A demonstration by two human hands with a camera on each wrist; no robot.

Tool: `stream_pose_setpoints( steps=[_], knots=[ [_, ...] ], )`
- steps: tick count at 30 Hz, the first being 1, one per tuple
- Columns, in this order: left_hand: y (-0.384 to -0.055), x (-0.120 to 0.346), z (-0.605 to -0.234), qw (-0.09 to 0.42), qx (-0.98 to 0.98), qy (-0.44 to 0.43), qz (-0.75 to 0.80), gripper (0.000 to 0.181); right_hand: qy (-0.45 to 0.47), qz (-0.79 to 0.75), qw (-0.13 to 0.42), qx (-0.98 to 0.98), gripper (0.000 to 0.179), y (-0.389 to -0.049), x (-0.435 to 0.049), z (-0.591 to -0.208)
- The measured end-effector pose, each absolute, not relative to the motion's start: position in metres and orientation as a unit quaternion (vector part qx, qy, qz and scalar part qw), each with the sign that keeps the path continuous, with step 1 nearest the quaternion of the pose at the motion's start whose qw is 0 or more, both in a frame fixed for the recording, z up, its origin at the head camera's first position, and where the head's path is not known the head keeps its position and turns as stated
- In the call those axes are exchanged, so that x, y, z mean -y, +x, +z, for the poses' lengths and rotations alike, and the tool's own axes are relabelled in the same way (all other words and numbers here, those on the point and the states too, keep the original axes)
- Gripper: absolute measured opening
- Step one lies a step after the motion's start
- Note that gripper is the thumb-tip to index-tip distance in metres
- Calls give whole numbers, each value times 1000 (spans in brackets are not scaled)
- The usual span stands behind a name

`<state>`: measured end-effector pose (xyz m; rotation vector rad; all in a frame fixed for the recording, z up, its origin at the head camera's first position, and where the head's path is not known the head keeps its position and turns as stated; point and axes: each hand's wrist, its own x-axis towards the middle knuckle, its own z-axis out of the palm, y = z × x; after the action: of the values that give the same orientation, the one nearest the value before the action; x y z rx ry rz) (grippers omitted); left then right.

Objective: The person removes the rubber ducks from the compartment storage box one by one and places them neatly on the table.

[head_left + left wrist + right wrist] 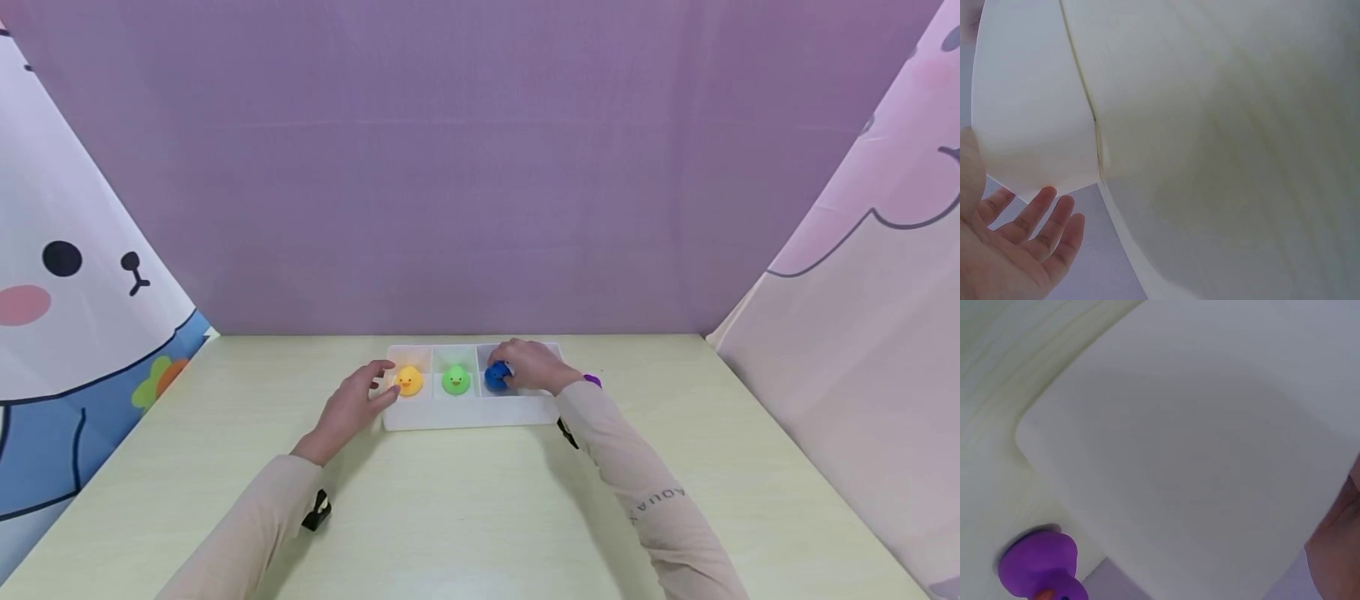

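Sleeves (251, 525) nearest, L grip (351, 408) relaxed, R grip (534, 367) pinches blue duck (495, 377) at tray (465, 415); yellow duck (409, 381) & green duck (456, 380) in, purple duck (1036, 559) not yet.

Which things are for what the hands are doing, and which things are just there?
Part of the job:
right hand, gripping the blue toy
left hand, at the tray's left end
white tray
yellow duck and green duck, inside it
purple toy, probably, though outside the tray

Just there:
purple backdrop
cartoon cloth, on the left
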<state>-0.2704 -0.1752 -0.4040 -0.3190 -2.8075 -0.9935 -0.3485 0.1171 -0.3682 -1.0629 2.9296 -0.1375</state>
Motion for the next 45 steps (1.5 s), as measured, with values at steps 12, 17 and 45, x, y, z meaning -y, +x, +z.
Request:
stream_pose_setpoints(
  steps=[12, 17, 45],
  knots=[
    [-271, 175, -405, 75, 935, -107, -330, 48, -358, -71, -17, -931, 31, -345, -122, -350],
    [-271, 175, -405, 76, 935, -107, -330, 48, -357, -79, -25, -931, 30, -343, -126, -341],
    [-271, 174, -403, 68, 937, -97, -328, 48, -346, -85, -62, -932, 33, -339, -182, -323]
  ],
)
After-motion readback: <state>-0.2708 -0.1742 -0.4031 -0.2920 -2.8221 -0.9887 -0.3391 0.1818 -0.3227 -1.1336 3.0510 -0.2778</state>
